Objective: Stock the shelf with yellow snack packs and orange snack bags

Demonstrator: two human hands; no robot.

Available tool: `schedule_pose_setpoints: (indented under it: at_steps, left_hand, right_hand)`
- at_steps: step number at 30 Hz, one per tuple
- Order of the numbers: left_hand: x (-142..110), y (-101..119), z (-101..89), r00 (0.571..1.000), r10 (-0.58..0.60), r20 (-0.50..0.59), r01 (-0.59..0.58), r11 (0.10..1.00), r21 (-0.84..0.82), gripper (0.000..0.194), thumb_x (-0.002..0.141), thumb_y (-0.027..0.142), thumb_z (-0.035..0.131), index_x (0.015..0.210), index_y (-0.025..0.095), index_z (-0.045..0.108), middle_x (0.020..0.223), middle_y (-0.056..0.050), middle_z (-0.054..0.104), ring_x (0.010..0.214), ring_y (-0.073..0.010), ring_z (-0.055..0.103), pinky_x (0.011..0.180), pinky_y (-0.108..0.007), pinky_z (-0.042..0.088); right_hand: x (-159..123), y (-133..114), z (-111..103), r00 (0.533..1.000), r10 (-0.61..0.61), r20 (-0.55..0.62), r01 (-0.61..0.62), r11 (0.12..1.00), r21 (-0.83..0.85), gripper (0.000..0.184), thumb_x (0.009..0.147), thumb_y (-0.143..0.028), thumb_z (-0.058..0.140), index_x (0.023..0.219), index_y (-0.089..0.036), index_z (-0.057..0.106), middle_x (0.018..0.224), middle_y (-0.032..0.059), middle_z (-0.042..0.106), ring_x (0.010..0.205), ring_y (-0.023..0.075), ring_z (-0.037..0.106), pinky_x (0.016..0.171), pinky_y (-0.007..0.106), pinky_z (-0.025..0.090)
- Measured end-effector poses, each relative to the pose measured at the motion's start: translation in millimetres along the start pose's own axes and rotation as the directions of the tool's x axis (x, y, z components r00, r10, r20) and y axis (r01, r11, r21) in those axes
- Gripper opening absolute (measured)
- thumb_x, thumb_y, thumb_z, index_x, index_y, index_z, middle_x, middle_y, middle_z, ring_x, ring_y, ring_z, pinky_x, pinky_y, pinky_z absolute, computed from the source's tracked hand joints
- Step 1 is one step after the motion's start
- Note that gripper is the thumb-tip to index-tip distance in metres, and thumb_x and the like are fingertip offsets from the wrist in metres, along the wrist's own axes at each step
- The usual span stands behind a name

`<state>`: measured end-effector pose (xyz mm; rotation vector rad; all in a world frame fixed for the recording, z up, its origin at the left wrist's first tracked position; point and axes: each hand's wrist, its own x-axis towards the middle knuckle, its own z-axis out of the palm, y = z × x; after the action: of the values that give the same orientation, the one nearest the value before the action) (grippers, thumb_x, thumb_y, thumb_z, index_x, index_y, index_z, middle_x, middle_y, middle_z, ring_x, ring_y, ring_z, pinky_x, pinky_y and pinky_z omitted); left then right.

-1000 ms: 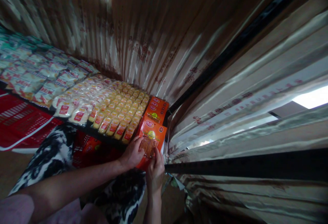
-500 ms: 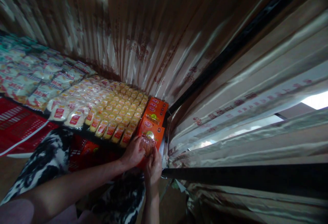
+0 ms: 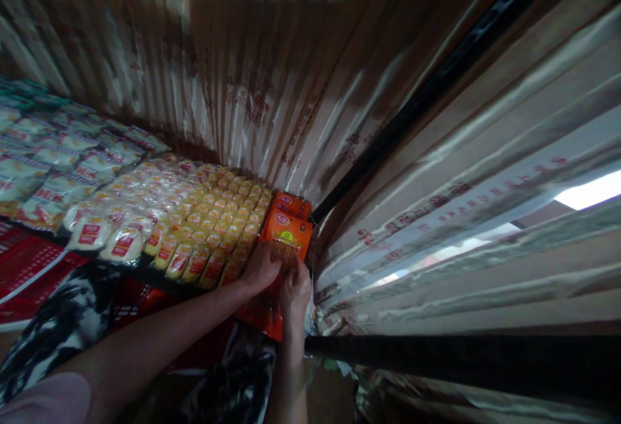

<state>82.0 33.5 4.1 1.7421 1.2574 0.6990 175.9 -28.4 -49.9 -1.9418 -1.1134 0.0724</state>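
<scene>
An orange snack packet [image 3: 285, 226], with a clear window showing thin brown sticks, lies at the right end of the shelf on top of other orange packets [image 3: 291, 202]. My left hand [image 3: 264, 267] is closed on its left side. My right hand [image 3: 295, 285] pinches its lower right part, fingers bent. Both hands cover the packet's lower portion. Directly left of the packets stand rows of small yellow wrapped cakes [image 3: 198, 243]. Another orange packet surface [image 3: 262, 314] shows beneath my wrists.
White round wrapped cakes [image 3: 123, 243] and white-and-blue snack bags [image 3: 58, 191] continue leftward along the shelf. Red baskets [image 3: 29, 268] stand below its front edge. A pleated plastic sheet [image 3: 262, 87] hangs behind, and dark metal bars [image 3: 436, 87] run along the right.
My hands have pushed the orange packet farther back, so it covers more of the packets behind it. More orange packaging shows below my wrists. The view has shifted slightly.
</scene>
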Motion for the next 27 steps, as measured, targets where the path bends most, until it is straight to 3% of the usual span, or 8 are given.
schedule_pose_setpoints:
  at_steps: [6,12,17,27]
  left_hand:
    - [35.4,6.7,5.1,0.999,-0.006,-0.041,0.009,0.998,0.06,0.024,0.071,0.007,0.046,0.088,0.019,0.058,0.099,-0.01,0.064,0.101,-0.0251,0.06,0.091,-0.036,0.047]
    - [62.8,4.9,11.3,0.998,-0.002,-0.065,0.007,0.996,0.086,0.028,0.069,0.008,0.049,0.094,0.017,0.058,0.104,-0.012,0.064,0.104,-0.0278,0.059,0.095,-0.038,0.046]
    - [76.5,3.2,15.7,0.997,0.018,-0.075,-0.011,0.996,0.093,0.031,0.07,0.008,0.048,0.098,0.018,0.059,0.106,-0.011,0.064,0.104,-0.0256,0.059,0.096,-0.035,0.045]
    - [90.6,-6.7,25.2,0.994,0.038,-0.101,-0.029,0.996,0.087,0.023,0.074,0.008,0.049,0.092,0.014,0.059,0.101,-0.014,0.062,0.101,-0.0266,0.059,0.094,-0.038,0.046]
  right_hand:
    - [36.1,6.2,15.7,0.998,0.039,0.042,-0.039,0.999,-0.012,0.051,0.082,-0.02,0.029,0.12,-0.003,0.059,0.118,0.0203,0.062,0.111,0.0247,0.058,0.098,0.039,0.042]
    - [59.3,11.9,31.8,0.997,0.046,0.056,-0.044,0.998,-0.039,0.052,0.078,-0.014,0.031,0.12,-0.006,0.06,0.118,0.0179,0.063,0.11,0.0226,0.058,0.098,0.037,0.042]
    - [69.3,17.8,43.8,0.999,0.032,-0.008,-0.033,0.996,-0.08,0.053,0.077,-0.011,0.03,0.12,-0.004,0.06,0.117,0.0194,0.064,0.11,0.0235,0.058,0.097,0.039,0.043]
    - [78.8,26.4,50.3,0.991,-0.129,-0.023,0.125,0.985,-0.118,0.047,0.08,-0.009,0.033,0.115,-0.008,0.064,0.106,0.0157,0.068,0.099,0.0206,0.063,0.091,0.034,0.047]
